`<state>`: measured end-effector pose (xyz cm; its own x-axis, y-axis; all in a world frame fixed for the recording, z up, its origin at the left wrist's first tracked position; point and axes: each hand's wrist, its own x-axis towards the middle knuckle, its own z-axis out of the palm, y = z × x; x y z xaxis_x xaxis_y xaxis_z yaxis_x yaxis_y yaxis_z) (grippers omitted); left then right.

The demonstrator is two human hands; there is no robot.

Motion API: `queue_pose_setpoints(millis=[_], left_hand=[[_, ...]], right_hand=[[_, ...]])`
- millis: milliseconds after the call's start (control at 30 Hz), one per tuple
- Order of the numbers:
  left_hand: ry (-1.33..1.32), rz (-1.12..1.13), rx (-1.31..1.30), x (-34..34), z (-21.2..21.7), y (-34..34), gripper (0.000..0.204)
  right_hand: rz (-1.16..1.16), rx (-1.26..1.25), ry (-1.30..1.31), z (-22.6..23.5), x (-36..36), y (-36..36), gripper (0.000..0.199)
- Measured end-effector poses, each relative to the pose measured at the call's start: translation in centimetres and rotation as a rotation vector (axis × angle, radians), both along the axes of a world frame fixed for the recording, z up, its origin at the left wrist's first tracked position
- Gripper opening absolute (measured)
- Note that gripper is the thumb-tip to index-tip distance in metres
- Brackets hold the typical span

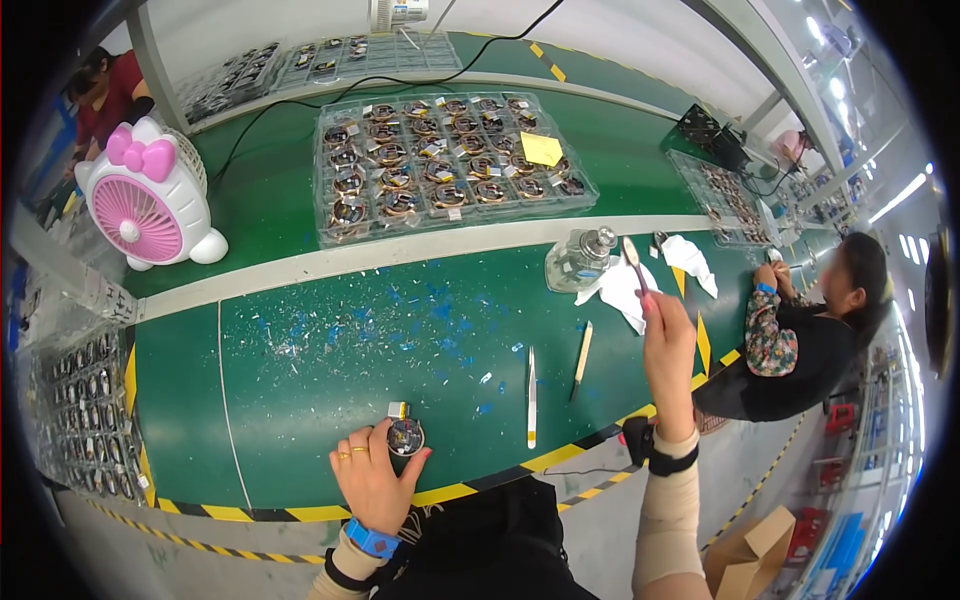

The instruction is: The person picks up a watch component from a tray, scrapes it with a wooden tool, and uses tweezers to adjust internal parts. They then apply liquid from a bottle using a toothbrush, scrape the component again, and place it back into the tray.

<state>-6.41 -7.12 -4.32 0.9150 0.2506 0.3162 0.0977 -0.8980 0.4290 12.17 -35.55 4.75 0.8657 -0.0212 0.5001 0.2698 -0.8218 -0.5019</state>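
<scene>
At the bench's front edge, my left hand grips a small round electronic assembly between thumb and fingers. A small silvery-yellow component sticks out at its far side. Raised over the right part of the bench, my right hand is closed around a small brush, its pale head pointing away from me. Beyond the brush are a clear glass bottle with a metal top and a crumpled white cloth. Tweezers and a thin, dark-tipped tool lie between my hands.
Blue and white scraps litter the green bench. Behind stands a clear tray of round assemblies with a yellow note. A pink-and-white fan is at left, another filled tray below it. A co-worker sits right.
</scene>
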Motion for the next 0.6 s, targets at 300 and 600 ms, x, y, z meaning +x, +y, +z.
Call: queue_pose_setpoints(millis=[300,600], left_hand=[[0.008,0.009,-0.032,0.0,-0.1,-0.1,0.06],[0.011,0.01,-0.045,0.0,0.0,-0.2,0.06]], right_hand=[[0.045,-0.176,0.077,0.1,3.4,-0.6,0.019],[0.071,-0.197,0.096,-0.9,3.8,-0.8,0.019]])
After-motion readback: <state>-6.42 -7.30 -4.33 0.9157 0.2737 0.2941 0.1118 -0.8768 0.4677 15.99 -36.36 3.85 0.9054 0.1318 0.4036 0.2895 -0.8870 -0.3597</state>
